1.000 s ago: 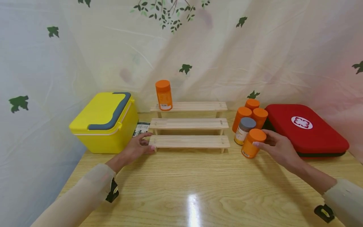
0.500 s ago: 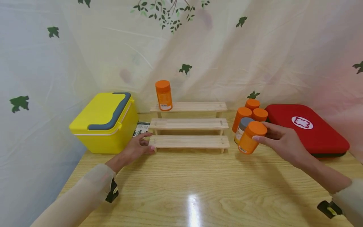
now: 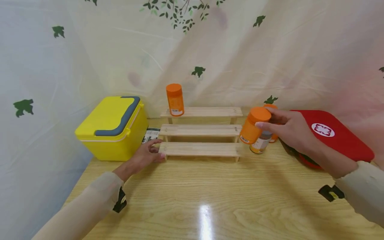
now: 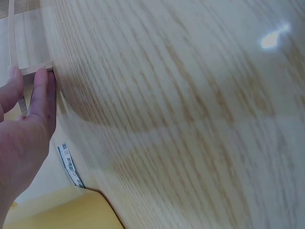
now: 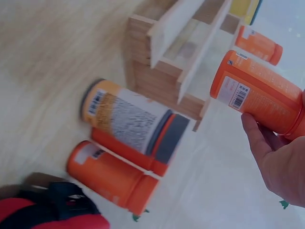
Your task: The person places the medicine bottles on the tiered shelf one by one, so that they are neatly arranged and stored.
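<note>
My right hand (image 3: 295,130) grips an orange pill bottle (image 3: 252,126) by its upper part, thumb in front. The bottle hangs tilted above the table, right of the three-step wooden shelf (image 3: 199,149). Below it a grey-lidded bottle (image 3: 260,144) stands on the table; the right wrist view shows orange bottles (image 5: 112,175) beside it, partly hidden by my hand in the head view. My left hand (image 3: 145,155) holds the left end of the lowest step, thumb and fingers around it in the left wrist view. On the top step's left end stands another orange bottle (image 3: 175,100).
A yellow cooler box (image 3: 111,123) with a grey handle stands left of the shelf, with a printed packet (image 3: 151,135) between them. At the right lies a red first-aid case (image 3: 339,136). A leaf-patterned cloth (image 3: 228,53) hangs behind the table.
My right hand has lifted the orange bottle off the table, moving it up and to the left, past the grey-lidded bottle. The left hand stays on the shelf.
</note>
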`<action>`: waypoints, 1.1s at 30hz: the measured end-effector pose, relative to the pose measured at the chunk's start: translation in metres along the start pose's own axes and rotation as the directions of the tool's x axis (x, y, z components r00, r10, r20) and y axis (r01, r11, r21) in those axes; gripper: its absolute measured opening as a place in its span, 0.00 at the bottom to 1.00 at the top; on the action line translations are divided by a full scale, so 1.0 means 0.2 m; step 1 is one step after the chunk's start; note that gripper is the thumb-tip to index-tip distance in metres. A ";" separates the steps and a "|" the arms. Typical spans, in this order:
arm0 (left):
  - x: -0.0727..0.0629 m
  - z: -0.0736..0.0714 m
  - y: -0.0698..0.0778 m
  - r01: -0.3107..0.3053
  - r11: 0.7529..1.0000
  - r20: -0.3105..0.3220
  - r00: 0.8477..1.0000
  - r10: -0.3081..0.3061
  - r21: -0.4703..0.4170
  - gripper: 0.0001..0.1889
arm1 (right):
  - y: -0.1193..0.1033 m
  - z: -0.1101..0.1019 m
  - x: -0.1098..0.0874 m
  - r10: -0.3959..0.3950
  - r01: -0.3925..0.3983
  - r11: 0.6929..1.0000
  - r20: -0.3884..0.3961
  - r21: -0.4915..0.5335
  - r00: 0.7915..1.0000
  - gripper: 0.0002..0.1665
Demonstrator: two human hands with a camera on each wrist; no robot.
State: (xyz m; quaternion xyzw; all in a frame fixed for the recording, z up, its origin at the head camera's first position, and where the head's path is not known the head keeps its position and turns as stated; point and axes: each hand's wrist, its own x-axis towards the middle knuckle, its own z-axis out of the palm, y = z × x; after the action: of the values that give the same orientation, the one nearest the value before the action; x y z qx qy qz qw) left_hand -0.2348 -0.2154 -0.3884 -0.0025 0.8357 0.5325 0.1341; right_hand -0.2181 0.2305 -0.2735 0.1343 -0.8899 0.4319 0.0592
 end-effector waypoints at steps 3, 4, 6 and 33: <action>0.01 0.01 0.00 0.004 1.000 0.010 1.000 -0.004 -0.028 0.32 | -0.05 0.01 0.07 0.001 -0.001 1.000 0.029 0.002 1.000 0.33; 0.01 0.01 0.00 0.004 0.999 0.010 1.000 -0.004 -0.035 0.33 | -0.06 0.02 0.10 -0.016 0.015 1.000 0.038 0.019 0.999 0.33; 0.00 0.01 0.00 0.008 0.999 0.011 1.000 -0.007 -0.039 0.33 | -0.09 0.05 0.15 -0.053 0.051 0.997 0.050 0.053 0.997 0.30; 0.00 0.00 0.00 0.016 0.996 0.017 1.000 -0.015 -0.083 0.33 | -0.31 0.43 0.72 -0.081 0.054 0.963 0.090 0.265 0.993 0.30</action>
State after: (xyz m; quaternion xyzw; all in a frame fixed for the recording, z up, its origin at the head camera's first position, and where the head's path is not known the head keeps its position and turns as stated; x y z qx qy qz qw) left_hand -0.2355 -0.2147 -0.3879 -0.0101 0.8117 0.5657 0.1449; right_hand -0.3376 0.0992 -0.2485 0.1927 -0.8216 0.5364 0.0108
